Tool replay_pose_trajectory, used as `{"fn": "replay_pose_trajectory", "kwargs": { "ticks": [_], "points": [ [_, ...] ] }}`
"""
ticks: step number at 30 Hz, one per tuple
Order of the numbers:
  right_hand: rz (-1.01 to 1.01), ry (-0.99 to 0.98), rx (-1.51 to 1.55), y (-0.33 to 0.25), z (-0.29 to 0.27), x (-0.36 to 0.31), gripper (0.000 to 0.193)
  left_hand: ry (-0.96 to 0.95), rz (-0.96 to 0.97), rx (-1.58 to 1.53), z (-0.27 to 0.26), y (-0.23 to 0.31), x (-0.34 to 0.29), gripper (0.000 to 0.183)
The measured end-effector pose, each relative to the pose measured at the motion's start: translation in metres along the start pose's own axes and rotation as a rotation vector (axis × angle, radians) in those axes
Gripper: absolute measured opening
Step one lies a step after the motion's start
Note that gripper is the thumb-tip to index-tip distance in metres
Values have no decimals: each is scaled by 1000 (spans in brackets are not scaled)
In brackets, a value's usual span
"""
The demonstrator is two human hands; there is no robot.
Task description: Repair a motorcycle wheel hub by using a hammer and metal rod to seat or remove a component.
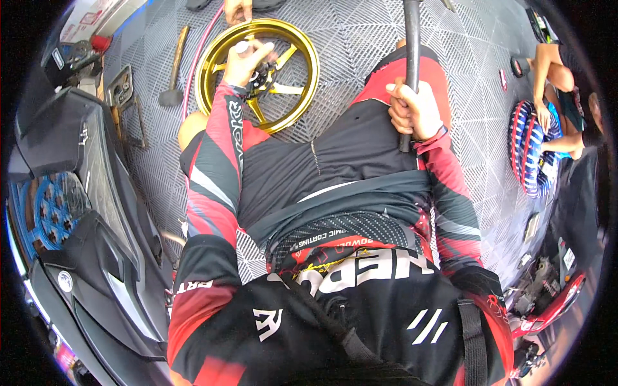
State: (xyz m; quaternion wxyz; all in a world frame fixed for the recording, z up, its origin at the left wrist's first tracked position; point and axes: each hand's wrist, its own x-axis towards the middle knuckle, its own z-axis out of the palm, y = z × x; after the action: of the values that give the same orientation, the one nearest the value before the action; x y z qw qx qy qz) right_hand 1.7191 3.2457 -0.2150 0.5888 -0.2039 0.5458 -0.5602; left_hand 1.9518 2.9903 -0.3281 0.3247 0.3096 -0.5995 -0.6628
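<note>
My left hand is closed round a small upright piece with a pale round top, held over the hub of a gold wheel rim. The rim lies flat on the floor and has several spokes; dark parts sit at its hub. What lies under my left fingers is hidden. My right hand grips the lower end of a long black tool handle, which stands up beside my right thigh; its far end is cut off by the upper edge. Another person's hand touches the far edge of the rim.
Left of the rim lies a mallet with a wooden handle, and a pink hose runs beside it. A dark scooter fills the left side. On the right, another person handles a blue-and-white striped ring on the grey tiled floor.
</note>
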Motion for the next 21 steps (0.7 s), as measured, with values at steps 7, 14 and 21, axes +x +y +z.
{"fn": "replay_pose_trajectory", "kwargs": {
  "ticks": [7, 14, 21],
  "points": [
    [-13, -15, 42, -1, 4, -2, 35, 363, 169, 138, 2, -22, 1, 24],
    [14, -18, 61, 0, 4, -5, 34, 555, 185, 70, 14, -21, 2, 29],
    [-7, -54, 70, 1, -2, -11, 29, 113, 138, -18, -9, -10, -2, 31]
  ]
}}
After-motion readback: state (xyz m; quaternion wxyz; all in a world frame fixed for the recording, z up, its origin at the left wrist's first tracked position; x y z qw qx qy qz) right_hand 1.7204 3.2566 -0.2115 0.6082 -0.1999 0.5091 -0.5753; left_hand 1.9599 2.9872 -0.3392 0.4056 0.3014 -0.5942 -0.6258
